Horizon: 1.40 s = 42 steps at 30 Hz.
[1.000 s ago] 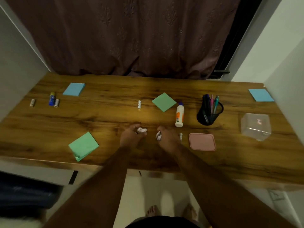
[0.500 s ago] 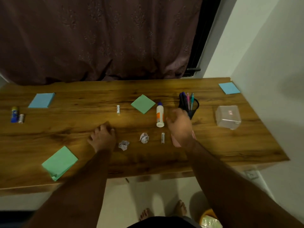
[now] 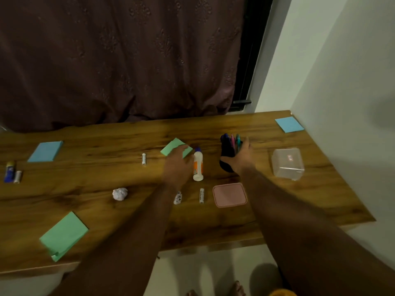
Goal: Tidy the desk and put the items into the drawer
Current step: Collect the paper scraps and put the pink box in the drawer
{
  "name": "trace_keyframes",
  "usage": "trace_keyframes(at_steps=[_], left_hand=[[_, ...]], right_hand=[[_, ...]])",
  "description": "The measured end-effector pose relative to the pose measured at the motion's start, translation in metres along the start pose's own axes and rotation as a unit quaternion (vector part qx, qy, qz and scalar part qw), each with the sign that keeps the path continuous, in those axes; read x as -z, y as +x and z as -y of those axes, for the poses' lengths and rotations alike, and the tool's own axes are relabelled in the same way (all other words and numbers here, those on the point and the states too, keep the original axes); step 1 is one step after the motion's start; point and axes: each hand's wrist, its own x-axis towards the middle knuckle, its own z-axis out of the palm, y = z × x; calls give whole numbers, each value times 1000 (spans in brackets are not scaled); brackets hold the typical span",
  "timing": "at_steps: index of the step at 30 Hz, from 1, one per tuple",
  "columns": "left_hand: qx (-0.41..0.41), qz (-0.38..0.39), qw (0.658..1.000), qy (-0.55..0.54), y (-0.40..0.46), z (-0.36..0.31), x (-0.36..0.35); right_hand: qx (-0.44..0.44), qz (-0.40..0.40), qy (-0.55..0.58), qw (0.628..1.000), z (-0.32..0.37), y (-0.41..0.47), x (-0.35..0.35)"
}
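On the wooden desk (image 3: 299,201), my right hand (image 3: 242,155) wraps around the black pen holder (image 3: 225,153), which holds several pens. My left hand (image 3: 177,166) lies flat with spread fingers, its tips on a green sticky pad (image 3: 171,147), right beside a lying white glue bottle (image 3: 198,167). Two crumpled paper balls (image 3: 119,193) (image 3: 177,198) and a small white tube (image 3: 201,195) lie nearer me. No drawer is visible.
A pink lid (image 3: 229,195) and a clear plastic box (image 3: 287,164) sit to the right. Blue pads (image 3: 289,124) (image 3: 46,151), a second green pad (image 3: 64,236), another white tube (image 3: 143,159) and a blue glue stick (image 3: 9,174) are scattered. A wall bounds the right side.
Both hands let go of the paper balls and moved away from me. The right hand reached the pen holder; the left went from the desk's front to the green pad.
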Motion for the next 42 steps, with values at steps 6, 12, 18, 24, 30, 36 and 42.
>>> trace_keyframes(at_steps=[6, 12, 18, 24, 30, 36, 42], left_hand=[[44, 111, 988, -97, 8, -41, -41], [4, 130, 980, -153, -1, -90, -84], [-50, 224, 942, -243, -25, -153, -139], [-63, 281, 933, -215, -55, -184, -191], [-50, 288, 937, -190, -71, -191, -225], [-32, 281, 942, -182, -88, -189, -247], [-33, 271, 947, -169, -97, -197, -258]], right_hand=[[19, -19, 60, 998, -7, -6, 14], [60, -75, 83, 992, -11, -28, 73], [52, -142, 79, 985, -45, -47, 162], [-56, -195, 24, 979, -118, -57, 218], [-110, -168, 5, 980, -179, -60, 236], [-124, -156, 2, 980, -210, -52, 241], [-106, -148, -5, 983, -215, -54, 243]])
